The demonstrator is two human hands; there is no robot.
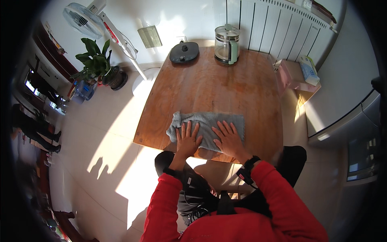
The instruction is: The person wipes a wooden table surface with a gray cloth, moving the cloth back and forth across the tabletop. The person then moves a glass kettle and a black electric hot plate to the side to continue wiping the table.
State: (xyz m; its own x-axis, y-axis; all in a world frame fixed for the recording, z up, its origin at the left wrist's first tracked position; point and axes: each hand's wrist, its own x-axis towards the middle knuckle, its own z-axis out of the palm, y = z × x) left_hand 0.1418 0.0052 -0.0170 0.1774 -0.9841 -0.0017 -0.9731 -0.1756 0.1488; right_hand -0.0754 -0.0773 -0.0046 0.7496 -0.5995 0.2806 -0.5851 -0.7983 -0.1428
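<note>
A grey cloth [208,121] lies spread at the near edge of a brown wooden table [223,87]. Its left end is bunched up, while the right part lies fairly flat. My left hand [188,140] rests palm down on the left half of the cloth, fingers spread. Flat on the right half is my right hand [229,140], its fingers also apart. Neither hand grips the fabric. The undersides of both palms are hidden.
At the table's far side stand a glass kettle [224,50] with a green handle and a black heating base [184,52]. Left of the table are a standing fan [84,20] and a potted plant [95,57]. A tissue pack [309,70] lies on a pink box [291,75]. A person [31,125] stands far left.
</note>
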